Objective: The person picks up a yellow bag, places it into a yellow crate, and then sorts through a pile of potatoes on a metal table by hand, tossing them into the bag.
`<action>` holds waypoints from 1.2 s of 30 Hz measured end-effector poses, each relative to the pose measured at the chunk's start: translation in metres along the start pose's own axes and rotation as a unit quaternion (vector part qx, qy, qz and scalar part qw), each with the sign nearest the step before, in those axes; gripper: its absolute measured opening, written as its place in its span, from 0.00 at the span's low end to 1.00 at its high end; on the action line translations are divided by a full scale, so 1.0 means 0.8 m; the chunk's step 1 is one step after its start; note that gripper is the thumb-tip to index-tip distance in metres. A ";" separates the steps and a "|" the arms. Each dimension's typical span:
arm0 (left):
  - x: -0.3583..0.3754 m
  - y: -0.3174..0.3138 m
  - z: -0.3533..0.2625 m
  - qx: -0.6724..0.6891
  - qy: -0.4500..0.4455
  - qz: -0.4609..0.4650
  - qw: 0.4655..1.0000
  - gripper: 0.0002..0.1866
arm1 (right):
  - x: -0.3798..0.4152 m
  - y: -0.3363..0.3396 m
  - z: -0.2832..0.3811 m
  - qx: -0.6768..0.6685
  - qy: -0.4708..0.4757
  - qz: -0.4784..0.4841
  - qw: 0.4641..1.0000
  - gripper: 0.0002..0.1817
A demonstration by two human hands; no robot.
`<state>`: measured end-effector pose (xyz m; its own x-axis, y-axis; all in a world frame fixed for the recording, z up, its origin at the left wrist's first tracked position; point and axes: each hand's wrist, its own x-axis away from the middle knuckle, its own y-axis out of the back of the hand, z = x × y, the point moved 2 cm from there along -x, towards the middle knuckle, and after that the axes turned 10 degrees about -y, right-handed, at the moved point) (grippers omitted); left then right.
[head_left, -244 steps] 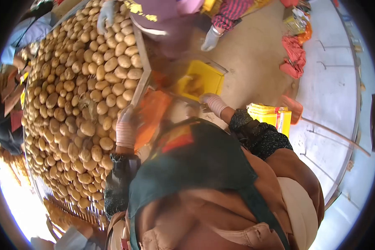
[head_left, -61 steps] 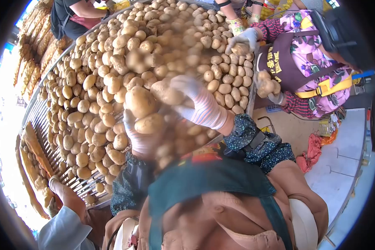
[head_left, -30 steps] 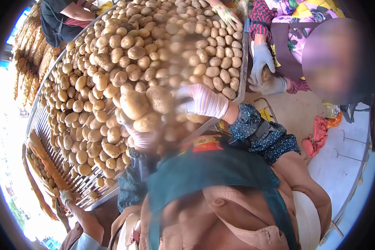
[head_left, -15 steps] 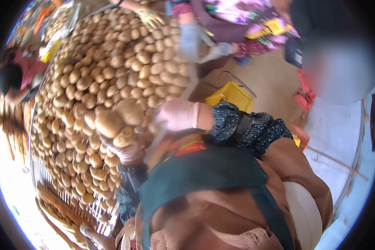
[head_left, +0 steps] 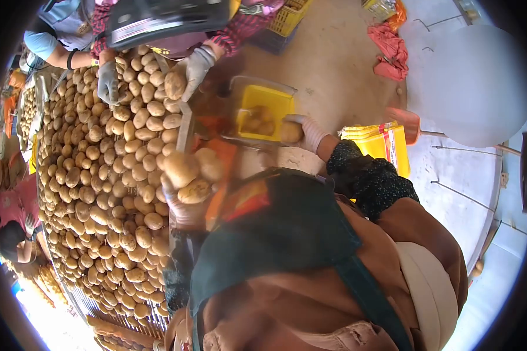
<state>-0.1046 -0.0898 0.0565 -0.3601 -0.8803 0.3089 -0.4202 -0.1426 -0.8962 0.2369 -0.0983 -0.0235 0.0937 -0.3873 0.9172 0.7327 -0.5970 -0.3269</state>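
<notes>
In a pale, light-coloured glove, my left hand (head_left: 186,213) is wrapped around several large potatoes (head_left: 181,168) at the edge of the potato heap. My right hand (head_left: 311,131), gloved too, reaches out to the right with one potato (head_left: 291,132) in its fingers. That potato is beside the rim of a yellow-lined bin (head_left: 282,99), inside which several potatoes (head_left: 256,121) lie, blurred. The potato heap (head_left: 117,193) spreads over a slatted sorting table on my left.
A wooden edge board (head_left: 185,127) borders the heap. Across from me a co-worker's gloved hands (head_left: 199,67) handle potatoes; another person (head_left: 14,210) is at far left. Yellow bags (head_left: 386,146), a red cloth (head_left: 388,51) and an orange scoop (head_left: 409,124) are to the right.
My view has swung to the right. My right hand has moved from the heap's edge to the yellow-lined bin, with a potato. My left hand still holds its potatoes, nearer my body.
</notes>
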 end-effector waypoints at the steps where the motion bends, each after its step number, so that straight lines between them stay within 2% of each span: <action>1: -0.010 -0.007 0.019 -0.008 0.009 0.023 1.000 0.43 | 0.000 0.013 0.003 -0.014 0.014 -0.017 1.000 0.22; 2: -0.022 -0.006 0.037 -0.017 0.017 0.047 0.999 0.37 | -0.005 0.027 0.006 -0.028 0.028 -0.034 0.999 0.22; 4: -0.047 -0.013 0.067 -0.043 0.055 0.061 0.996 0.41 | -0.021 0.046 0.014 -0.029 0.065 -0.040 0.997 0.23; 5: -0.068 0.022 0.084 -0.007 0.090 0.065 0.994 0.41 | -0.029 0.051 0.016 -0.017 0.086 -0.031 0.996 0.25; 6: -0.085 0.019 0.097 -0.018 0.118 0.001 0.993 0.40 | -0.033 0.056 0.018 -0.003 0.106 -0.023 0.994 0.26; 7: -0.101 0.015 0.110 -0.026 0.144 -0.064 0.987 0.40 | -0.026 0.059 0.021 0.060 0.134 -0.058 0.988 0.29; 9: -0.132 0.017 0.139 -0.035 0.175 -0.018 0.984 0.35 | -0.008 0.041 0.022 0.197 0.183 -0.105 0.957 0.34; 11: -0.126 0.021 0.138 -0.129 0.156 -0.022 0.979 0.26 | -0.010 0.052 0.015 0.235 0.186 -0.095 0.949 0.27; 12: -0.122 0.023 0.138 -0.176 0.148 -0.025 0.973 0.22 | 0.004 0.041 0.015 0.264 0.184 -0.087 0.943 0.29; 13: -0.113 0.027 0.133 -0.208 0.124 -0.087 0.966 0.26 | 0.006 0.037 0.016 0.293 0.162 -0.060 0.940 0.28; 14: -0.096 0.005 0.107 -0.266 0.109 -0.111 0.951 0.29 | 0.000 0.036 0.015 0.322 0.144 -0.045 0.935 0.26; 19: -0.029 0.034 0.021 -0.365 -0.039 -0.160 0.916 0.24 | -0.036 0.007 -0.005 0.410 0.148 0.024 0.900 0.17; 20: -0.010 0.048 -0.001 -0.404 -0.105 -0.171 0.893 0.20 | -0.038 -0.017 -0.007 0.444 0.158 0.038 0.881 0.16; 22: 0.032 0.072 -0.043 -0.518 -0.226 -0.236 0.790 0.16 | -0.042 -0.067 -0.013 0.507 0.176 0.063 0.841 0.15; 23: 0.060 0.066 -0.067 -0.610 -0.287 -0.269 0.688 0.15 | -0.062 -0.082 -0.017 0.560 0.241 0.095 0.787 0.14; 24: 0.089 0.056 -0.091 -0.688 -0.336 -0.297 0.570 0.14 | -0.060 -0.111 -0.020 0.602 0.266 0.116 0.744 0.14; 26: 0.143 0.064 -0.134 -0.760 -0.395 -0.347 0.382 0.15 | -0.033 -0.188 -0.042 0.677 0.314 0.154 0.648 0.14; 28: 0.189 0.086 -0.161 -0.766 -0.385 -0.424 0.291 0.17 | -0.025 -0.251 -0.073 0.693 0.351 0.222 0.589 0.15; 30: 0.226 0.123 -0.180 -0.753 -0.388 -0.479 0.230 0.21 | -0.025 -0.302 -0.107 0.703 0.380 0.278 0.533 0.13; 31: 0.244 0.131 -0.188 -0.763 -0.331 -0.500 0.240 0.24 | -0.022 -0.330 -0.123 0.710 0.390 0.310 0.498 0.13; 32: 0.259 0.158 -0.190 -0.760 -0.316 -0.516 0.236 0.25 | -0.021 -0.356 -0.138 0.715 0.398 0.342 0.462 0.12; 34: 0.280 0.203 -0.187 -0.682 -0.300 -0.555 0.369 0.25 | -0.045 -0.397 -0.175 0.709 0.387 0.374 0.456 0.12; 35: 0.284 0.196 -0.186 -0.587 -0.316 -0.537 0.517 0.25 | -0.048 -0.417 -0.191 0.694 0.375 0.389 0.476 0.12; 36: 0.286 0.188 -0.186 -0.473 -0.326 -0.501 0.647 0.26 | -0.062 -0.436 -0.208 0.704 0.378 0.388 0.459 0.12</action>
<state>-0.3739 -0.2454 0.0400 0.7861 -0.6086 0.1076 -0.6041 -0.7199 0.3418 -0.1355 0.0127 0.0068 0.8244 -0.5500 0.1339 0.4357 0.7675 0.4703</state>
